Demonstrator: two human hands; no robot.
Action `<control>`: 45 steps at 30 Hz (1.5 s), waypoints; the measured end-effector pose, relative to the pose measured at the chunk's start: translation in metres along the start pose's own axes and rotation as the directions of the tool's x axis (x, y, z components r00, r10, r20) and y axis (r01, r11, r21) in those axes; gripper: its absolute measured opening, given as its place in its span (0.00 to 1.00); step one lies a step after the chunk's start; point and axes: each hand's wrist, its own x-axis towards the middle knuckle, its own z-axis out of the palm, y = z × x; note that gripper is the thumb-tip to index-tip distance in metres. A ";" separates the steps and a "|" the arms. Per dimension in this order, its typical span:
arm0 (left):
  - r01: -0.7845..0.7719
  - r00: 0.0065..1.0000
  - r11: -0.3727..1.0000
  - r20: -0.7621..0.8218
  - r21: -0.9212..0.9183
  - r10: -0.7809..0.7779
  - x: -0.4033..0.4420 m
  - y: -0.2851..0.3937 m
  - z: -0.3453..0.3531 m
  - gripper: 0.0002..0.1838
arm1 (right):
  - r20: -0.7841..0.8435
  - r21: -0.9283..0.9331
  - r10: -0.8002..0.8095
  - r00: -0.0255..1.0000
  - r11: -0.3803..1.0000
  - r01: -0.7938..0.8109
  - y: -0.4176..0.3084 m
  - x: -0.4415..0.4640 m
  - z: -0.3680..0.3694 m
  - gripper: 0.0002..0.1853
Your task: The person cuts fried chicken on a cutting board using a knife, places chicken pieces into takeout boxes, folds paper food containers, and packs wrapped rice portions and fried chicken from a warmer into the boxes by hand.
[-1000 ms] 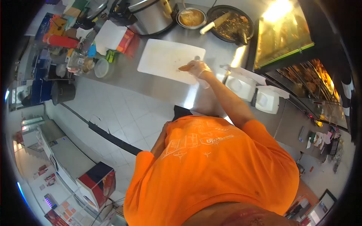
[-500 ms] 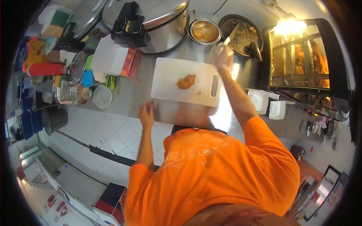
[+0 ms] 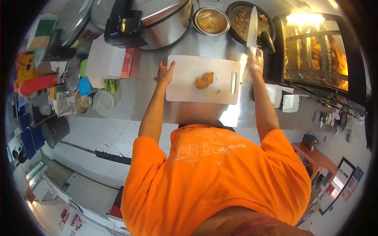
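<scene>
My right hand, in what looks like a clear plastic glove, grips a knife by its handle. The long blade points away from me, over the edge of a dark stone mortar. My left hand is at the left edge of a white cutting board, fingers apart, thumb at or on the edge. A browned piece of food, apparently fried meat, lies mid-board. Small dark crumbs sit near the board's handle slot.
Behind the board stand a large rice cooker and a metal bowl of brownish food. A lit glass display case is at the right. Open white boxes lie below it. Plastic tubs and packaging crowd the left.
My right hand has drawn back from the mortar, the knife now held upright in view. My left hand has moved up to the board's left edge. The board appears shifted slightly right.
</scene>
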 end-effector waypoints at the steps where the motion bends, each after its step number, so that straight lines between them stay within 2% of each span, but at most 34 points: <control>1: -0.014 0.999 0.998 -0.033 -0.067 0.012 -0.006 -0.002 0.010 0.60 | 0.020 -0.036 -0.023 1.000 0.999 0.024 0.028 -0.030 -0.006 0.16; 2: -0.032 0.998 0.991 -0.065 -0.133 0.024 -0.012 -0.005 0.021 0.58 | 0.041 -0.070 -0.046 0.998 0.996 0.048 0.057 -0.060 -0.011 0.17; 4: -0.153 0.951 0.958 -0.300 -0.243 0.076 -0.019 -0.015 0.053 0.52 | 0.338 0.062 0.093 0.936 0.991 -0.120 0.068 -0.119 -0.038 0.17; 6: -0.350 0.878 0.882 -0.439 -0.315 0.192 -0.034 0.019 0.052 0.38 | 0.491 -0.133 0.316 0.812 0.948 -0.289 -0.002 -0.171 -0.044 0.16; 7: -0.448 0.825 0.828 -0.513 -0.337 0.237 -0.040 0.040 0.050 0.31 | 0.447 -0.269 0.502 0.741 0.865 -0.424 -0.051 -0.182 -0.038 0.16; 8: -0.517 0.802 0.814 -0.482 -0.264 0.353 -0.039 0.053 0.056 0.24 | 0.543 -0.375 0.337 0.769 0.917 -0.137 -0.018 -0.192 -0.028 0.17; 9: -0.587 0.767 0.787 -0.445 -0.193 0.463 -0.033 0.067 0.064 0.18 | 0.653 -0.430 0.176 0.737 0.887 0.169 0.012 -0.200 -0.016 0.19; 10: -0.654 0.721 0.747 -0.400 -0.123 0.565 -0.029 0.081 0.071 0.11 | 0.657 -0.534 0.270 0.704 0.826 0.180 -0.035 -0.204 -0.013 0.21; 12: -0.781 0.583 0.612 -0.207 0.126 0.786 -0.037 0.117 0.083 0.11 | 0.653 -0.569 0.317 0.688 0.805 0.170 -0.050 -0.208 -0.006 0.20; 14: -0.876 0.470 0.470 -0.032 0.107 0.882 -0.043 0.131 0.111 0.13 | 0.639 -0.597 0.387 0.665 0.794 0.112 -0.036 -0.212 -0.004 0.19; 15: -0.879 0.474 0.470 0.040 0.085 0.879 -0.046 0.133 0.123 0.14 | 0.625 -0.609 0.433 0.649 0.791 0.060 -0.022 -0.215 -0.002 0.19; 17: -0.881 0.471 0.472 0.179 0.042 0.864 -0.045 0.131 0.149 0.16 | 0.670 -0.617 0.388 0.633 0.766 0.184 0.003 -0.227 0.002 0.21; 20: -0.899 0.433 0.407 0.188 0.162 0.881 -0.038 0.127 0.165 0.18 | 0.740 -0.601 0.320 0.591 0.710 0.368 0.029 -0.230 0.006 0.26; 21: -0.901 0.424 0.389 0.205 0.190 0.882 -0.038 0.125 0.168 0.18 | 0.739 -0.554 0.272 0.617 0.766 0.326 0.028 -0.228 0.008 0.26; 22: -0.877 0.461 0.413 0.189 0.246 0.867 -0.034 0.127 0.171 0.16 | 0.734 -0.502 0.232 0.639 0.818 0.280 0.020 -0.227 0.008 0.26; 23: -0.870 0.485 0.447 0.196 0.209 0.852 -0.037 0.123 0.170 0.17 | 0.721 -0.446 0.188 0.667 0.863 0.238 0.011 -0.224 0.004 0.26; 24: -0.864 0.500 0.471 0.194 0.175 0.844 -0.033 0.126 0.166 0.17 | 0.755 -0.402 0.172 0.633 0.884 0.238 -0.011 -0.215 -0.007 0.26; 26: -0.853 0.516 0.492 0.144 0.174 0.844 -0.029 0.140 0.164 0.17 | 0.736 -0.477 0.281 0.615 0.861 0.177 -0.014 -0.198 -0.014 0.27; 29: -0.859 0.512 0.506 0.160 0.080 0.844 -0.034 0.145 0.181 0.17 | 0.709 -0.485 0.263 0.654 0.855 0.183 -0.038 -0.192 -0.035 0.23; 31: -0.866 0.499 0.477 0.238 0.149 0.833 -0.033 0.139 0.188 0.17 | 0.706 -0.469 0.164 0.689 0.837 0.281 0.017 -0.207 -0.014 0.19; 33: -0.863 0.502 0.459 0.244 0.213 0.830 -0.023 0.146 0.187 0.17 | 0.634 -0.447 0.133 0.762 0.867 0.220 0.088 -0.220 0.019 0.18; 34: -0.854 0.514 0.464 0.235 0.237 0.825 -0.021 0.149 0.181 0.17 | 0.626 -0.371 0.108 0.772 0.912 0.173 0.078 -0.221 0.019 0.19; 36: -0.846 0.529 0.490 0.217 0.211 0.820 -0.023 0.154 0.173 0.16 | 0.636 -0.332 0.247 0.731 0.943 -0.029 0.048 -0.213 0.002 0.19; 37: -0.858 0.511 0.485 0.185 0.169 0.839 -0.019 0.164 0.173 0.16 | 0.648 -0.368 0.387 0.656 0.913 -0.175 -0.016 -0.183 -0.021 0.19; 39: -0.870 0.494 0.488 0.138 0.077 0.859 -0.027 0.169 0.184 0.15 | 0.660 -0.426 0.392 0.641 0.898 -0.111 -0.034 -0.170 -0.030 0.16; 41: -0.879 0.477 0.461 0.187 0.122 0.859 -0.034 0.157 0.199 0.14 | 0.678 -0.460 0.118 0.725 0.837 0.295 0.026 -0.197 -0.022 0.15; 43: -0.898 0.428 0.389 0.200 0.203 0.882 -0.024 0.158 0.205 0.13 | 0.582 -0.478 0.211 0.785 0.870 0.121 0.080 -0.201 0.012 0.22; 45: -0.868 0.487 0.459 0.137 0.192 0.863 -0.013 0.162 0.193 0.13 | 0.560 -0.463 0.316 0.766 0.886 -0.027 0.063 -0.205 0.011 0.30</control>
